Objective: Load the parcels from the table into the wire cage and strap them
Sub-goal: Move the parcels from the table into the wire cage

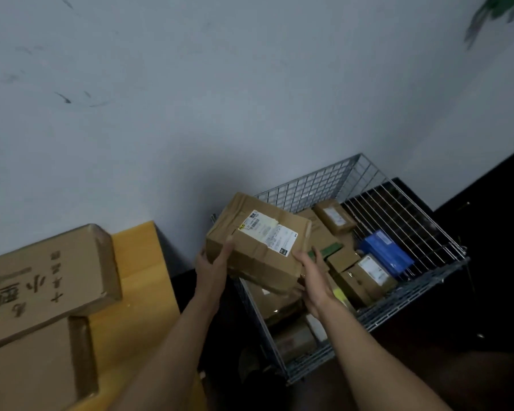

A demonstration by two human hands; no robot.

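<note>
A brown cardboard parcel with a white shipping label is in the air over the near left corner of the wire cage. My left hand holds its left side, thumb on the top face. My right hand holds its right end from below and beside. Inside the cage lie several smaller brown parcels and a blue box. Two large cardboard boxes rest stacked on the yellow table at the left.
A pale wall rises behind the table and the cage. The floor around the cage is dark. A narrow dark gap separates the table's right edge from the cage. The cage's wire side walls stand up at the back and right.
</note>
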